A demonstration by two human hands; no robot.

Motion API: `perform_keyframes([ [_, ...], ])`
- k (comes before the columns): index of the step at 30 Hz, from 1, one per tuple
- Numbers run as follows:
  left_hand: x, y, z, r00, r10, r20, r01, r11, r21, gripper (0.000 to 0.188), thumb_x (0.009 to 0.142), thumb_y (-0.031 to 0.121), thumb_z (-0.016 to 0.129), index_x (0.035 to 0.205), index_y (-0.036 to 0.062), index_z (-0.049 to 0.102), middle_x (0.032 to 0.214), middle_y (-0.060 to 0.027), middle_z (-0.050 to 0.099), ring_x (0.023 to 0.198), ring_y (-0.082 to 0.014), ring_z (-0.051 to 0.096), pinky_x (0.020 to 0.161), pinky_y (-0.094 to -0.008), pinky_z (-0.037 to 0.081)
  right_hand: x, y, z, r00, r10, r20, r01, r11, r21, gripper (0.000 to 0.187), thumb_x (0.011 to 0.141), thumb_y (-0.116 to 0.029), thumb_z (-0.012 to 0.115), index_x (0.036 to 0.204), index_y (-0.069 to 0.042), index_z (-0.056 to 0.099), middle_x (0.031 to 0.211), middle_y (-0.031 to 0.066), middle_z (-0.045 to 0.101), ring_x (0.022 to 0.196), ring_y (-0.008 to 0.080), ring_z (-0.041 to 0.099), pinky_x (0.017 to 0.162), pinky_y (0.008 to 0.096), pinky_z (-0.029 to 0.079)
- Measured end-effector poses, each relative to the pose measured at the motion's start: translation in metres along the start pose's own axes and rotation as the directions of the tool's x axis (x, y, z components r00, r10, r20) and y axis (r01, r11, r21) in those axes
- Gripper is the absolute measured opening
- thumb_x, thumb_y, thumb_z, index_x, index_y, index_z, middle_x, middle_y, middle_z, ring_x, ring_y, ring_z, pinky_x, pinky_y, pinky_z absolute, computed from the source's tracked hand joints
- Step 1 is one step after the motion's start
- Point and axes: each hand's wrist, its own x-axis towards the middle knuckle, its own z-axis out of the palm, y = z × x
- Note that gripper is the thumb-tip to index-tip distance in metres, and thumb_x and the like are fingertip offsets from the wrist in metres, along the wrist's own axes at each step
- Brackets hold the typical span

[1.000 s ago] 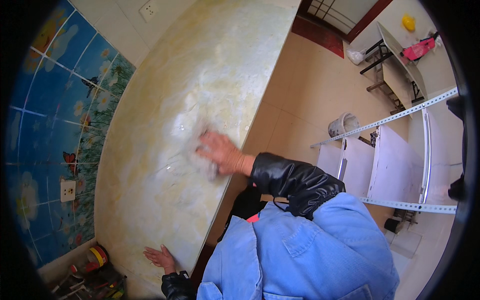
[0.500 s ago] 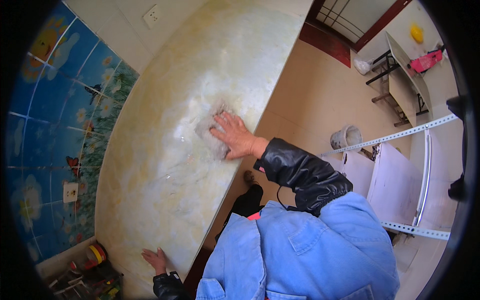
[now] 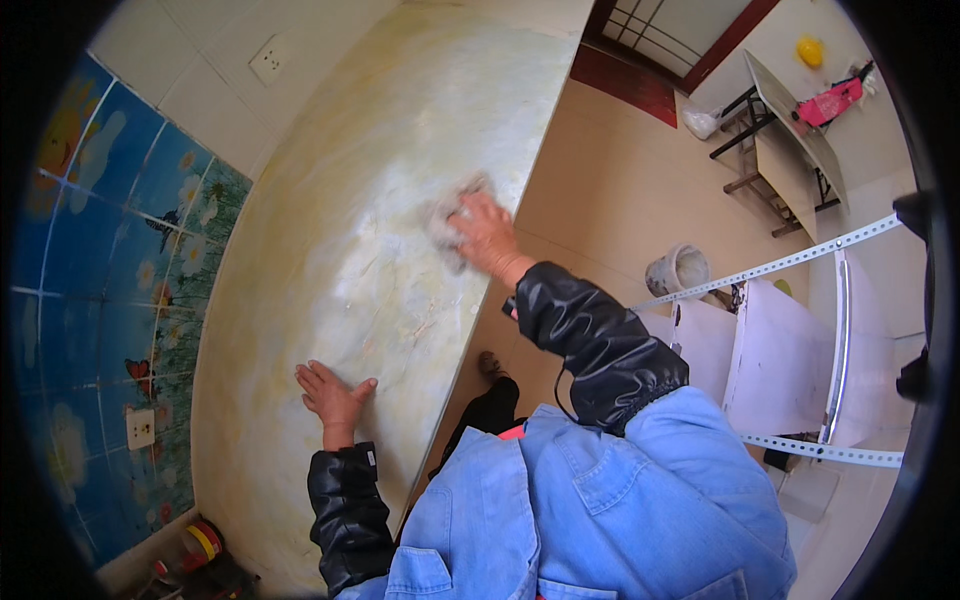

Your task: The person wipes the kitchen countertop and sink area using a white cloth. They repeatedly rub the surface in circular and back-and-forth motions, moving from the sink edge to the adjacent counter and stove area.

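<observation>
A marbled cream and yellow countertop [image 3: 290, 260] runs along the tiled wall, with a wet shine around its middle. My right hand [image 3: 486, 234] presses a crumpled greyish rag [image 3: 447, 218] onto the counter close to its right edge. The fingers lie over the rag and partly hide it. Flat on the counter nearer to me rests my left hand [image 3: 335, 398], fingers spread, with nothing in it.
Blue flower-patterned tiles [image 3: 90, 270] and a socket [image 3: 140, 428] are at left. Tools and a tape roll [image 3: 203, 540] lie at the lower left. A bucket [image 3: 678, 270], a perforated metal strip [image 3: 770, 264] and a folding table [image 3: 795, 130] are at right.
My right hand and the rag have moved up and right across the counter. My left hand has come farther forward onto it. The whole view has shifted slightly.
</observation>
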Motion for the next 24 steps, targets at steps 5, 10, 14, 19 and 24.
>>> perform_keyframes([
  [5,-0.001,0.007,-0.002,0.999,-0.034,0.025,0.033,0.999,0.038,0.135,0.065,0.06,0.085,0.157,-0.0074,0.013,0.165,-0.0324,0.007,0.155,-0.0432,0.002,0.117,-0.0659,0.017,0.006,-0.003,0.007,0.992,0.072,-0.1,-0.076,0.996,-0.039,0.043,0.074,-0.037,0.078,0.114,-0.023,0.07,0.141,0.0115,0.051,0.134,0.039,0.041,0.102,0.0561,0.041],
  [10,0.002,0.007,-0.004,0.996,-0.067,0.057,0.064,0.997,0.053,0.135,0.066,0.059,0.085,0.158,-0.0065,0.012,0.165,-0.032,0.006,0.156,-0.0421,0.001,0.118,-0.0646,0.016,-0.049,-0.09,0.014,0.936,-0.345,0.069,0.33,0.929,0.167,0.052,0.064,-0.029,0.082,0.113,-0.023,0.065,0.146,0.0098,0.047,0.139,0.039,0.041,0.102,0.0573,0.041],
  [14,0.001,0.003,0.001,0.998,-0.051,0.034,0.049,0.997,0.059,0.134,0.065,0.058,0.085,0.158,-0.0065,0.012,0.166,-0.0309,0.007,0.156,-0.0414,0.003,0.119,-0.0625,0.016,-0.053,-0.076,0.008,0.883,-0.442,0.159,0.396,0.882,0.256,0.058,0.061,-0.02,0.083,0.116,-0.025,0.065,0.15,0.0085,0.046,0.141,0.0383,0.038,0.1,0.0562,0.042],
  [19,0.003,-0.009,0.01,1.0,0.001,-0.018,-0.001,0.999,0.047,0.13,0.067,0.052,0.088,0.157,-0.0071,0.015,0.166,-0.0299,0.009,0.156,-0.0417,0.004,0.12,-0.0604,0.017,0.011,0.014,0.009,0.986,-0.156,-0.059,0.162,0.979,0.126,0.049,0.068,-0.022,0.079,0.115,-0.022,0.068,0.139,0.0113,0.052,0.134,0.0363,0.043,0.098,0.0542,0.042],
  [24,0.007,-0.003,0.009,0.999,-0.041,0.008,0.04,0.995,0.086,0.132,0.065,0.048,0.089,0.159,-0.0042,0.013,0.166,-0.029,0.01,0.156,-0.0414,0.007,0.12,-0.0602,0.019,0.043,0.047,0.015,0.99,-0.007,-0.144,0.02,0.996,0.089,0.049,0.066,-0.028,0.082,0.112,-0.02,0.068,0.138,0.0128,0.05,0.132,0.0395,0.041,0.099,0.0546,0.043],
])
